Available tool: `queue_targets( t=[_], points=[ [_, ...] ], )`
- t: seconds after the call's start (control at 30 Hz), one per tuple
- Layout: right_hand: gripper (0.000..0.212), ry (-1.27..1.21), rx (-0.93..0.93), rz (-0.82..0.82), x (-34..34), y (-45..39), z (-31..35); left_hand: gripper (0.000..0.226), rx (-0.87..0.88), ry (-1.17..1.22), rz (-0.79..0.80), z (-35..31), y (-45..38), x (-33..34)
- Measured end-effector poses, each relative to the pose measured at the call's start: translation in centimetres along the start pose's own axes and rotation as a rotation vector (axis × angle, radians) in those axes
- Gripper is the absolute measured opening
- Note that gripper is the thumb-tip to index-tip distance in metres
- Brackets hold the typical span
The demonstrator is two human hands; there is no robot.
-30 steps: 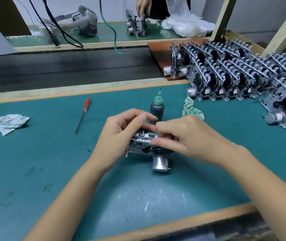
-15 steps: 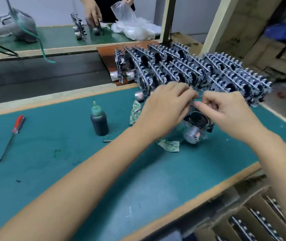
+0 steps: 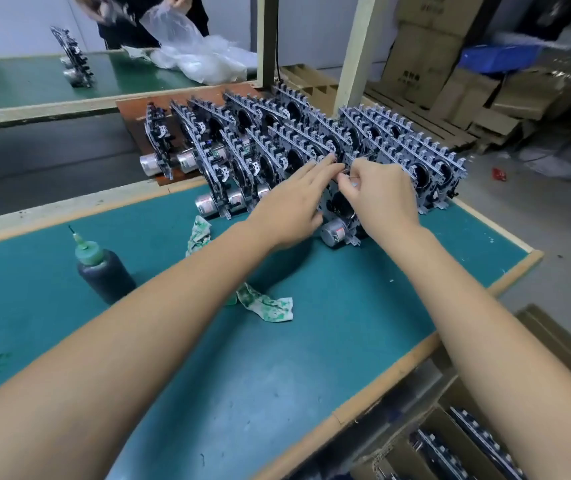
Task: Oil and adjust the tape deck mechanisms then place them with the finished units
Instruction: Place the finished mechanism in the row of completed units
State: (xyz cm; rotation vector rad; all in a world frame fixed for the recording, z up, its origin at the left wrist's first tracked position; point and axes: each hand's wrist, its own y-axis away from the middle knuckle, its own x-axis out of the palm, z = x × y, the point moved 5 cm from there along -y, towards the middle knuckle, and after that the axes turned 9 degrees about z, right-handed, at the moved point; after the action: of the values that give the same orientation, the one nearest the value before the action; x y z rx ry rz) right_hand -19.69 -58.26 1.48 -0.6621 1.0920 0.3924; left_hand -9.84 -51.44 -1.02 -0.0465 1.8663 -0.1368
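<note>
Both hands on 1 tape deck mechanism [image 3: 337,216], standing on edge on the green mat [image 3: 277,358], just in front of the rows of finished units [image 3: 312,140]. Motor can points toward me and left; long axis can't tell, hands cover it. My left hand [image 3: 291,206] has fingers nearly straight, resting on the top edge. My right hand [image 3: 377,199] is curled, pinching the top edge. Oil bottle [image 3: 104,271] upright, well left.

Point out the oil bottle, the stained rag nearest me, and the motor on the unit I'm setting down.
oil bottle [image 3: 105,277], head view, dark body below the green cap
stained rag [image 3: 270,306], head view, crumpled middle
motor [image 3: 333,234], head view, silver can's side
</note>
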Motion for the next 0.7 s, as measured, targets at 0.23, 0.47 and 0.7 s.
queue_targets(
  t=[0.23, 0.47, 0.7],
  points=[
    [0.03, 0.102, 0.037, 0.027, -0.1, 0.4, -0.1, 0.08, -0.014, 0.209, 0.05, -0.5, 0.1, 1.3],
    [0.043, 0.443, 0.204, 0.105, -1.5, -0.4, 2.1, 0.074, -0.058, 0.082, 0.108, -0.1, 0.1, 0.6],
    [0.03, 0.144, -0.056, 0.064, -2.4, 4.2, 10.3, 0.012, -0.187, 0.15, -0.172, -0.1, 8.0, -5.0]
  ],
)
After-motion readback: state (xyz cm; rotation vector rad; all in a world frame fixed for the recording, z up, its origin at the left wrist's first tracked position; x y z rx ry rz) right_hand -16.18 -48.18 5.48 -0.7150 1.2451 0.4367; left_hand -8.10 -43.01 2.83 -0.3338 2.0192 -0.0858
